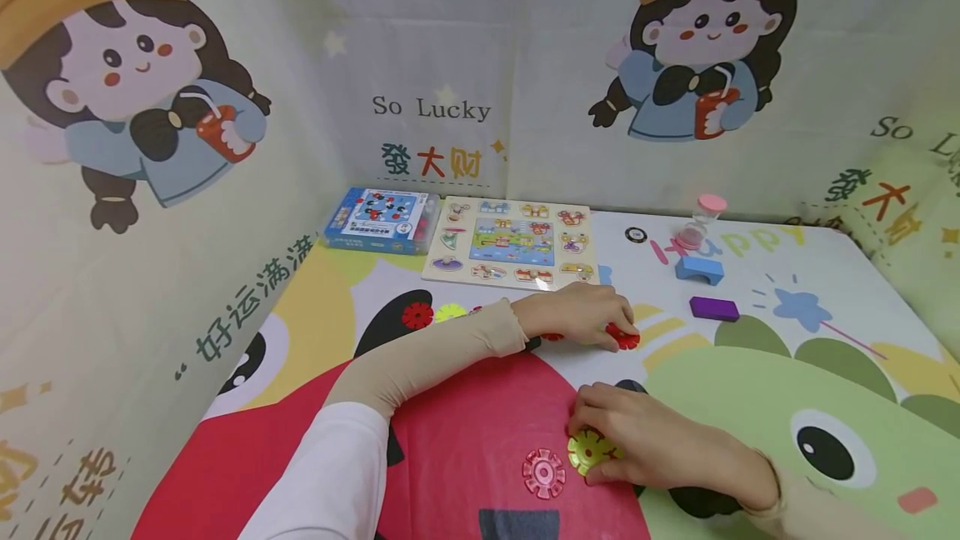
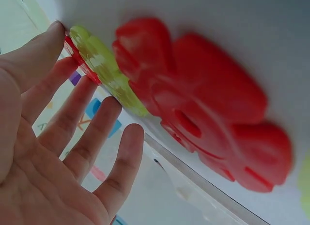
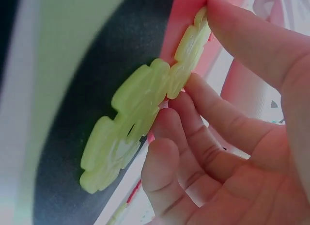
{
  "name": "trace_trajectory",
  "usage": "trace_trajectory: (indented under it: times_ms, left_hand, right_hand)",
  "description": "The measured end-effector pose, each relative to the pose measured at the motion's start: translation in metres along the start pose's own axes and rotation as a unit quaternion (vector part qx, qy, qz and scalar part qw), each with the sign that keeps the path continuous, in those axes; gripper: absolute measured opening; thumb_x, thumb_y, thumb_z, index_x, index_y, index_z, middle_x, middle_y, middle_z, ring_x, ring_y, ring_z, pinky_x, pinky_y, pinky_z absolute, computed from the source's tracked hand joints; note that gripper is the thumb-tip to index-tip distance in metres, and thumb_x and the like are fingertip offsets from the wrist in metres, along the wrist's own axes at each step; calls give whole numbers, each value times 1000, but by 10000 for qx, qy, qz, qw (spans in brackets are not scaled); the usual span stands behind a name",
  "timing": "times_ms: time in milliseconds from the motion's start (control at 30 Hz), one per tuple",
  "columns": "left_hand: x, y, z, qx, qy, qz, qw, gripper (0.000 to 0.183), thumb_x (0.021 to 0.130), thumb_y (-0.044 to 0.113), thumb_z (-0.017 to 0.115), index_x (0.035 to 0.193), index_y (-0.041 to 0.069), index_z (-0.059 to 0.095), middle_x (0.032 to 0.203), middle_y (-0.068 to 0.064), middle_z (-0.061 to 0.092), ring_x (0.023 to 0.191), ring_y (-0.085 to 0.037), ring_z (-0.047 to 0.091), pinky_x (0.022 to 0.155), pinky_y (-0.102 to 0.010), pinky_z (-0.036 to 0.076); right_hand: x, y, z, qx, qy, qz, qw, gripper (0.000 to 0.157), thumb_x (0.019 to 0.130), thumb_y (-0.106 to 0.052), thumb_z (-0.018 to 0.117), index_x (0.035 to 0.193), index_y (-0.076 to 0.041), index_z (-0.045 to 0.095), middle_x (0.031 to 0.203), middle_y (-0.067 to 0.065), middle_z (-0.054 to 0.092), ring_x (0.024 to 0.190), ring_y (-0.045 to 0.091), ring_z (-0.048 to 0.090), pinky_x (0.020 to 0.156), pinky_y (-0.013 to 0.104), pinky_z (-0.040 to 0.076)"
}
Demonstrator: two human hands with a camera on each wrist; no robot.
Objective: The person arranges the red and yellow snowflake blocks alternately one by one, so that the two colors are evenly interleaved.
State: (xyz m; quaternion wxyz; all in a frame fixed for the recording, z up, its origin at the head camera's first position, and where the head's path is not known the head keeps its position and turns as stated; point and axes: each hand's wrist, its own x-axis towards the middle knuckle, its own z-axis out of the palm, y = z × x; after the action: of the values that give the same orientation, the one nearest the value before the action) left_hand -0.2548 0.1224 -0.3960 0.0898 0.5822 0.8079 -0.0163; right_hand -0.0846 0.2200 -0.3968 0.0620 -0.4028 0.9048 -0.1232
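My left hand [image 1: 581,312] reaches to the far middle of the table and pinches a red notched plastic disc [image 1: 624,337] between thumb and fingertips. In the left wrist view, a yellow disc [image 2: 104,67] and a larger-looking red disc [image 2: 193,104] lie in line beside it. Nearer the front, my right hand [image 1: 648,438] holds a yellow notched disc [image 1: 588,450] by its edges with thumb and index finger. A second yellow disc [image 3: 126,128] lies near those fingers on a black printed patch, hidden under the hand in the head view. Left of the right hand is a red disc [image 1: 543,473].
More discs, red [image 1: 417,315] and yellow [image 1: 450,312], lie beyond the left sleeve. Behind them are a blue-edged boxed set [image 1: 378,219] and a wooden picture puzzle [image 1: 513,273]. To the right stand a blue arch block [image 1: 699,269], a purple block [image 1: 714,308] and a pink-capped hourglass [image 1: 705,211].
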Motion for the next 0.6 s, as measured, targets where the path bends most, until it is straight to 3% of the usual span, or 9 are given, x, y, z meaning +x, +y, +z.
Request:
trace_trajectory:
  times_ms: [333,600]
  left_hand:
    - [0,-1,-1,-131,62,37,9999,40,88,45,61,128,40,57,132,18,53,117,-3,46,93,-21,41]
    - [1,-2,0,-212,58,53,9997,40,88,44,62,127,39,58,131,18,54,116,-2,47,92,-20,41]
  right_hand:
    - [4,-6,-6,544,-313,10,9980,34,79,-51,71,106,-31,64,101,-16,54,89,-4,51,71,17,48]
    - [3,-9,-7,548,-178,134,9983,35,74,-49,74,104,-33,70,96,-15,55,82,-5,49,64,14,43]
